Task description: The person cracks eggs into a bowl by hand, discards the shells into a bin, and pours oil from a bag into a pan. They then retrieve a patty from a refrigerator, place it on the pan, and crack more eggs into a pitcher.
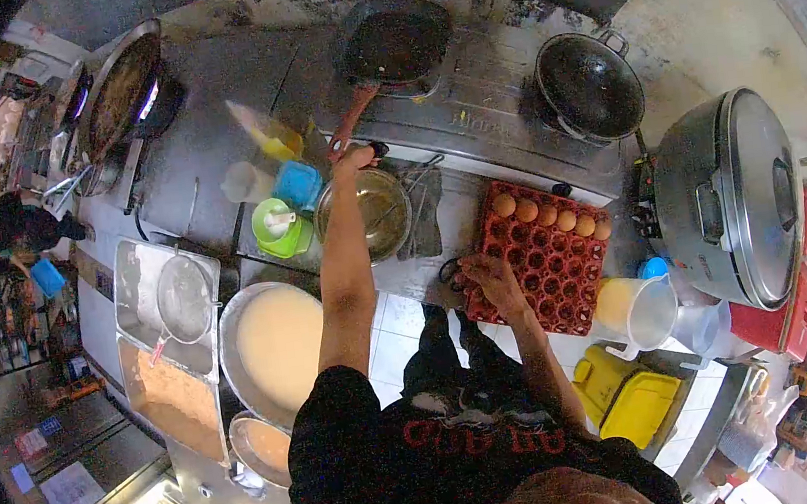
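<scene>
My left hand (355, 158) reaches forward to the stove's front edge, its fingers closed at a black knob (379, 148). Right beside it is the end of the reddish-brown handle of a square dark pan (396, 43), which sits on the stove. Below this hand is a metal bowl (381, 216) with a utensil in it. My right hand (491, 280) is closed at the left edge of a red egg tray (538, 261). A dark looped object (449, 273), perhaps scissor handles, shows at its fingers. Several brown eggs (545, 214) fill the tray's far row.
A black wok (589, 88) and large steel cooker (729, 197) stand right. Left are a big batter bowl (279, 343), metal bins (174, 391), a green container (282, 229) and a blue one (298, 184). A pitcher (644, 308) adjoins the tray. Another person (27, 223) is far left.
</scene>
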